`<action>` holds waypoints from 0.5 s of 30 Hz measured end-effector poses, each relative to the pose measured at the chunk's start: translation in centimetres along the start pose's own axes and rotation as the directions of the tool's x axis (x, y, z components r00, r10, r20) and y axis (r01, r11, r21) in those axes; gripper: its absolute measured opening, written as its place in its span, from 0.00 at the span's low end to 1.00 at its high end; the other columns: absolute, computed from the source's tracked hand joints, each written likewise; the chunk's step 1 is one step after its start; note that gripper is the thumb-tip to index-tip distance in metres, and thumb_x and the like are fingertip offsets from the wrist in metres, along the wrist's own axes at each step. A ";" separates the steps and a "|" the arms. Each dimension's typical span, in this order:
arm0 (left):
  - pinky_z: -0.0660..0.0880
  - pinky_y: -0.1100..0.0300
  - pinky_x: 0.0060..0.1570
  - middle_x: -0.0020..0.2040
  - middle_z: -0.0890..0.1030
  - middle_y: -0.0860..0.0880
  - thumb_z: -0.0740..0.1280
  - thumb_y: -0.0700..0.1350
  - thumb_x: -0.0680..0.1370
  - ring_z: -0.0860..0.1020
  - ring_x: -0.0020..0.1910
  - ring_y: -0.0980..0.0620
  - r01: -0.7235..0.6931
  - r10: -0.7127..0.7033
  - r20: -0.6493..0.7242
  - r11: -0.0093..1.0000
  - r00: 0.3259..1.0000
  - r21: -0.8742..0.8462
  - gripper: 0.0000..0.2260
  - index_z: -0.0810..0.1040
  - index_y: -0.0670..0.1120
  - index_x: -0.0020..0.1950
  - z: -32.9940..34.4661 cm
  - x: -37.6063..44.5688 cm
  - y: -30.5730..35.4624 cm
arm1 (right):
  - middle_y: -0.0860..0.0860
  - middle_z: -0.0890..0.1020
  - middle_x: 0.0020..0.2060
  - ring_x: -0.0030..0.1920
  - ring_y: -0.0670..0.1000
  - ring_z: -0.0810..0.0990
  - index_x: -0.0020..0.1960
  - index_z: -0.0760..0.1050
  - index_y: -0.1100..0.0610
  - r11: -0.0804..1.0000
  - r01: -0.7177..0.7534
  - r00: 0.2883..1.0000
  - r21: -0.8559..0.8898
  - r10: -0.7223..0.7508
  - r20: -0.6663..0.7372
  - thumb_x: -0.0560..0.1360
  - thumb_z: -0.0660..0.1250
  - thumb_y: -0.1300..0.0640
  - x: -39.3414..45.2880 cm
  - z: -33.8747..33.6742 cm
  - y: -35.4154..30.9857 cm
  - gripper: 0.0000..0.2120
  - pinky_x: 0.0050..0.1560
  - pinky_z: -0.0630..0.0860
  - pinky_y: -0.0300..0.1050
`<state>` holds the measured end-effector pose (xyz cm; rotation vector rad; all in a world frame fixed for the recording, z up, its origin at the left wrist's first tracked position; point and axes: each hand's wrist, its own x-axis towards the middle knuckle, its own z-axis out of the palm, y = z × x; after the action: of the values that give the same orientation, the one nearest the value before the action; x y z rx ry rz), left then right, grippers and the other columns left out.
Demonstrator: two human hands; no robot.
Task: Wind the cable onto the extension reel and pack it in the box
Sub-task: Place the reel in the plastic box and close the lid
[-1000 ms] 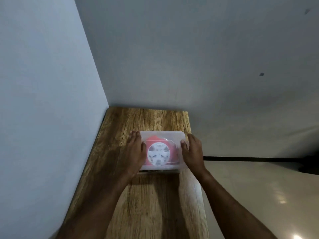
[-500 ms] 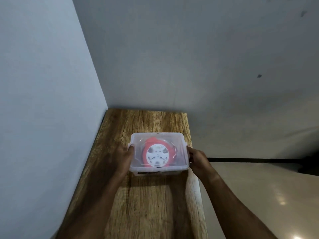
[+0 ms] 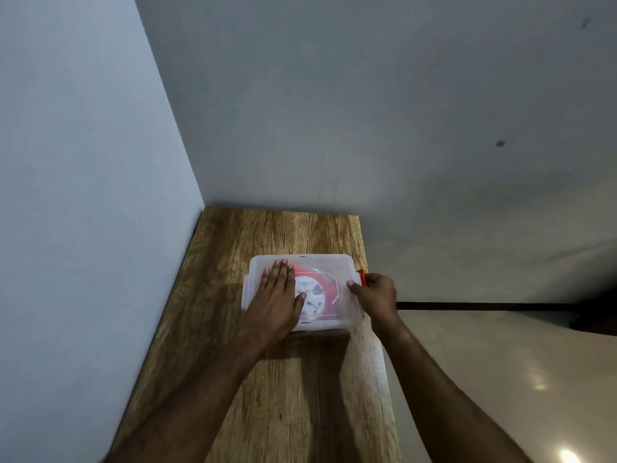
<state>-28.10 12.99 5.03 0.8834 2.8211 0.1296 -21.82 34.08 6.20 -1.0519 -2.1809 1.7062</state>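
Head view showed the clear rectangular plastic box (image 3: 302, 292) on the brown wood-grain table (image 3: 277, 232), the red and white extension reel (image 3: 314, 295) visible inside under its lid. Left hand (image 3: 278, 297) lay flat and spread on the lid. Right hand (image 3: 375, 295) pinched the red side latch (image 3: 362, 276). Closing well probably meant steady downward pressure while snapping that 1 latch toward the grip.
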 end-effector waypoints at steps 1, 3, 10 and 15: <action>0.38 0.50 0.80 0.83 0.44 0.39 0.27 0.62 0.72 0.43 0.83 0.44 -0.006 0.006 -0.006 1.000 1.000 -0.002 0.43 0.41 0.39 0.82 0.0 0.0 0.0 | 0.54 0.85 0.50 0.48 0.53 0.85 0.60 0.82 0.61 0.998 0.023 0.999 -0.059 -0.025 -0.030 0.75 0.74 0.59 -0.1 0.2 0.1 0.14 0.46 0.84 0.51; 0.38 0.50 0.80 0.83 0.44 0.39 0.27 0.62 0.72 0.43 0.83 0.44 -0.015 0.014 -0.020 1.000 1.000 -0.015 0.43 0.42 0.39 0.82 0.1 -0.1 0.0 | 0.55 0.86 0.48 0.46 0.54 0.85 0.58 0.83 0.62 0.989 0.042 0.995 -0.141 -0.054 -0.086 0.74 0.75 0.60 -0.3 0.5 0.0 0.14 0.49 0.85 0.55; 0.37 0.51 0.79 0.83 0.44 0.39 0.26 0.62 0.72 0.43 0.83 0.44 -0.016 0.016 -0.023 1.000 1.000 -0.015 0.44 0.42 0.39 0.82 0.0 -0.3 0.1 | 0.56 0.86 0.45 0.40 0.52 0.83 0.54 0.84 0.63 0.967 0.051 0.983 -0.249 -0.092 -0.156 0.73 0.76 0.61 -0.9 0.9 -0.7 0.11 0.42 0.82 0.45; 0.35 0.52 0.78 0.83 0.43 0.40 0.26 0.62 0.72 0.42 0.83 0.44 -0.021 0.021 -0.035 1.000 0.999 -0.008 0.44 0.41 0.39 0.82 0.0 -0.4 0.1 | 0.53 0.84 0.37 0.35 0.50 0.81 0.47 0.85 0.63 0.902 0.123 0.958 -0.414 -0.217 -0.188 0.74 0.72 0.63 -1.6 1.6 -0.7 0.04 0.30 0.66 0.31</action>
<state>-27.76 12.85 5.09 0.9185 2.8421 0.1610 -21.82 31.79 6.76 -1.0412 -2.4348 1.0278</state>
